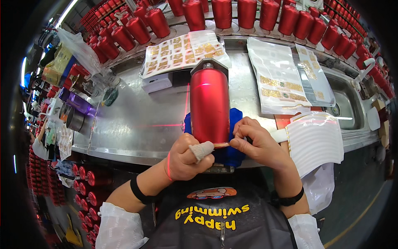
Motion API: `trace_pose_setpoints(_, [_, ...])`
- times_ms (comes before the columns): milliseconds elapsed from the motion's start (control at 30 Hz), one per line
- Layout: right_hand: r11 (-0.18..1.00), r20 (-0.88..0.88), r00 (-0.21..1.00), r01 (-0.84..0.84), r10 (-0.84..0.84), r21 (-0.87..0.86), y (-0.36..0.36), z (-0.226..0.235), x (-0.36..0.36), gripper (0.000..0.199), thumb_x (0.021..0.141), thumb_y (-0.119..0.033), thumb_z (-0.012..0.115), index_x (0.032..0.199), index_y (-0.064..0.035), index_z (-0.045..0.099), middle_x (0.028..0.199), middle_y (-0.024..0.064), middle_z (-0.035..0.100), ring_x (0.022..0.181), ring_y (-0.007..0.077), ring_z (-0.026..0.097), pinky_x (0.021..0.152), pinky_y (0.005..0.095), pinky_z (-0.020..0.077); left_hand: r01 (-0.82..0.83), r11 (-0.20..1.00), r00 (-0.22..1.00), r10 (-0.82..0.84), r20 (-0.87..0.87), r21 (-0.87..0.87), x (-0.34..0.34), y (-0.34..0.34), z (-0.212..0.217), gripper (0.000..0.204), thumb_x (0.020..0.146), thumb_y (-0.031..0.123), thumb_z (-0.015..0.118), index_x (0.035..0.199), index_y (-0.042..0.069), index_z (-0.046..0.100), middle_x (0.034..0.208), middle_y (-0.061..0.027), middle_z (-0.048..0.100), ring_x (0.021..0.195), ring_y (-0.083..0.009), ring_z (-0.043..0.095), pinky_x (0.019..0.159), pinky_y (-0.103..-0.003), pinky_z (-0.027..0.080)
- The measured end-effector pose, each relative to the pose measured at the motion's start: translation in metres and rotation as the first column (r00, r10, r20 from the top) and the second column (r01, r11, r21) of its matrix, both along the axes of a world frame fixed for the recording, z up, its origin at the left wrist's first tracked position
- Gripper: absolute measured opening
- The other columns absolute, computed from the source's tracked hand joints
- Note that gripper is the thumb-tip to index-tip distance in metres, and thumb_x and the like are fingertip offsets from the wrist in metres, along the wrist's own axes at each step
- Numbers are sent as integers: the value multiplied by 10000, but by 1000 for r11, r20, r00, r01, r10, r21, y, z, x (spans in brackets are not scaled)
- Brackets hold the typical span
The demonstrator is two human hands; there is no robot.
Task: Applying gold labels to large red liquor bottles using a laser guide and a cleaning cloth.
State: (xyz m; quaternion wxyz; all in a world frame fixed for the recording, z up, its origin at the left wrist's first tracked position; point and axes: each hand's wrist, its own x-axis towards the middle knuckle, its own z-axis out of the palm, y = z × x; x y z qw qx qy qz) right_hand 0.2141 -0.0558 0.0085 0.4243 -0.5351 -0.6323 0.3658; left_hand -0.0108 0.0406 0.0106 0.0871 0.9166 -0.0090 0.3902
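Black apron (224,207) sits below a red bottle (210,103), left fingers (204,164) curled at its base, grip unclear, right fingers (243,145) pinched together.

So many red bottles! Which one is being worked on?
Find the steel worktable, then its near edge by the dark apron. There, blue material shows on both sides of one red bottle, base toward the apron. It sits apart from the bottle rows beyond and looks largest.
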Motion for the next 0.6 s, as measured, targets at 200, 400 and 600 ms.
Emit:
trace_pose_setpoints(200, [999, 89, 996, 0, -3, 38, 2, -2, -2, 237, 898, -194, 661, 782, -46, 516, 917, 58, 502, 884, 191, 476, 803, 300, 387, 4, 992, 998, 4, -61, 123, 3, 2, 9, 311, 539, 69, 739, 837, 143, 683, 853, 2, 483, 769, -170, 493, 629, -310, 413])
trace_pose_setpoints(400, [997, -3, 998, -68, 68, -24, -1, 0, 4, 190, 904, -177, 645, 804, -47, 550, 1005, 64, 492, 934, 175, 470, 846, 286, 382, 105, 964, 986, -70, -151, 245, 14, 5, 15, 297, 548, 91, 746, 824, 176, 675, 863, 21, 486, 783, -168, 490, 639, -321, 410])
trace_pose_setpoints(600, [996, -53, 995, -90, 90, -10, -1, 1, 3, 172, 903, -178, 638, 819, -41, 575, 1042, 77, 475, 998, 182, 457, 902, 293, 363, -40, 998, 998, 37, -56, -39, 2, 0, 2, 321, 589, 16, 727, 877, 150, 680, 872, 23, 505, 757, -172, 498, 618, -321, 408])
